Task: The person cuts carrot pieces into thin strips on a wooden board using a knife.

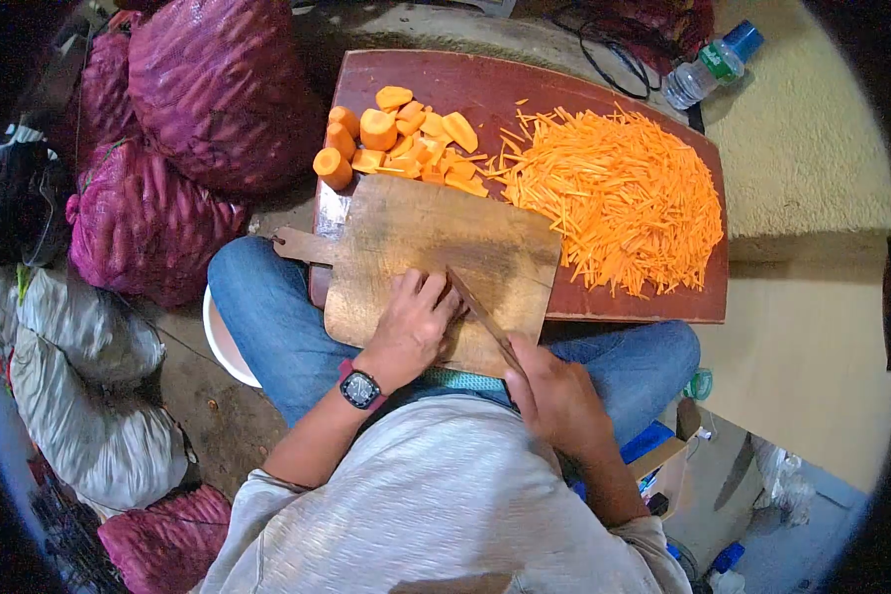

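A wooden cutting board (391, 223) with a short handle lies at the near edge of a low red-brown table (366, 74). My left hand (409, 332), a watch on its wrist, presses down on the board with curled fingers. Whatever is under those fingertips is hidden. In my right hand (559, 396) is a knife (477, 309), its blade resting close beside the left fingers. Beyond the board sit carrot chunks (377, 129) and slices. To their right spreads a large heap of carrot strips (624, 193).
Full purple mesh sacks (223, 89) and white sacks (94, 416) crowd the left side. A white basin (226, 346) stands by my left knee. At the back right, a plastic bottle (708, 69) lies near a black cable (614, 49). A pale ledge (802, 148) borders the table.
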Tool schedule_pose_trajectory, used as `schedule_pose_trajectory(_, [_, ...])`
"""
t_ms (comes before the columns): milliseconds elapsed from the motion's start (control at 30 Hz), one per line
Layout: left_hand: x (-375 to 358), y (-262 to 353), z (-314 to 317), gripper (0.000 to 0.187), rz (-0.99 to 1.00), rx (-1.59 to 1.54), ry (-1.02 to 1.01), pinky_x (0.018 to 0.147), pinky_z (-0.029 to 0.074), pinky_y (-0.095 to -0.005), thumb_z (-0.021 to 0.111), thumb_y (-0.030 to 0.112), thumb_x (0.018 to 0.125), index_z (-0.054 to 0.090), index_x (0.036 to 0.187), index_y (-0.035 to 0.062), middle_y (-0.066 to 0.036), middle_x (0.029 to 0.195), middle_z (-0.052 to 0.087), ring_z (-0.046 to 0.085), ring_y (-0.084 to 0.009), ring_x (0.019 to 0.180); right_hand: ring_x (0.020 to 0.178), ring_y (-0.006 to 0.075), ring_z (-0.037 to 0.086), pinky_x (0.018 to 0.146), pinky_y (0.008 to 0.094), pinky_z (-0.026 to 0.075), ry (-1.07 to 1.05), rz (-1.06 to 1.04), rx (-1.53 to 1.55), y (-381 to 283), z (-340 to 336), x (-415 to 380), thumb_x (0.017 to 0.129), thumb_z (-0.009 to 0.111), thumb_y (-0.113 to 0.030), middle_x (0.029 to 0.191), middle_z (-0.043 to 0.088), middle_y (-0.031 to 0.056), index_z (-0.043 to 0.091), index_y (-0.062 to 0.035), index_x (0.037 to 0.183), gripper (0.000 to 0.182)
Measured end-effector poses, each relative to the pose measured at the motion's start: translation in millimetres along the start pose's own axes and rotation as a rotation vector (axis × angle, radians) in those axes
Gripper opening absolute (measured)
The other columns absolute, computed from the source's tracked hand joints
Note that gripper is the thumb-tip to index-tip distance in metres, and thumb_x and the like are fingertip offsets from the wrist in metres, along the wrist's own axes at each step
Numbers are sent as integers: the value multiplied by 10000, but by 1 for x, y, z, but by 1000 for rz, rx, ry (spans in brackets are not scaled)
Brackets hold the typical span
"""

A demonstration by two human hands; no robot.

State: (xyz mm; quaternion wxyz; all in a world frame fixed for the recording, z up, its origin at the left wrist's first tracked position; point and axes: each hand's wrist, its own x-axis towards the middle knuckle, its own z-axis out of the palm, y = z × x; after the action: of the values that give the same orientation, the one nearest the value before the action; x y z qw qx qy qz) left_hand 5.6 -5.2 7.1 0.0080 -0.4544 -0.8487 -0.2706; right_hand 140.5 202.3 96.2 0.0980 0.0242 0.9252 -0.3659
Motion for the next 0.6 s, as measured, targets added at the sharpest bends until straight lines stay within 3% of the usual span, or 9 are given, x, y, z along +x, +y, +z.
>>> schedule_pose_trajectory(200, [0, -1, -1, 446, -24, -51, -10, 992, 485, -490, 683, 118, 870, 700, 1290, -33, -186, 1178, 587, 537, -383, 1091, 999, 524, 704, 800, 587, 575, -34, -24, -12, -1, 0, 43, 1051, 640, -155, 1088, 725, 304, 578, 2, 1356, 349])
schedule_pose_trajectory(367, [-7, -8, 8, 421, 5, -74, 37, 992, 498, -485, 641, 104, 891, 711, 1282, -38, -187, 1188, 592, 547, -380, 1087, 1008, 532, 696, 798, 612, 553, -105, 82, -2, -10, -10, 11, 1056, 629, -164, 1076, 727, 304, 586, -19, 1322, 306])
schedule_pose_trajectory(500, [-4, -5, 6, 421, -1, -57, 26, 995, 497, -484, 639, 105, 895, 710, 1285, -38, -183, 1186, 590, 552, -381, 1096, 1037, 526, 699, 815, 607, 557, -92, 152, 1, -10, 5, 35, 1055, 631, -164, 1079, 736, 294, 586, -31, 1338, 316])
schedule_pose_trajectory(600, [-6, -4, 3, 414, -12, -62, 16, 1012, 494, -489, 643, 110, 900, 711, 1281, -37, -178, 1184, 591, 556, -385, 1109, 1053, 517, 708, 844, 597, 569, -65, 33, 12, -9, 8, 48, 1057, 630, -175, 1107, 740, 297, 581, -40, 1374, 348])
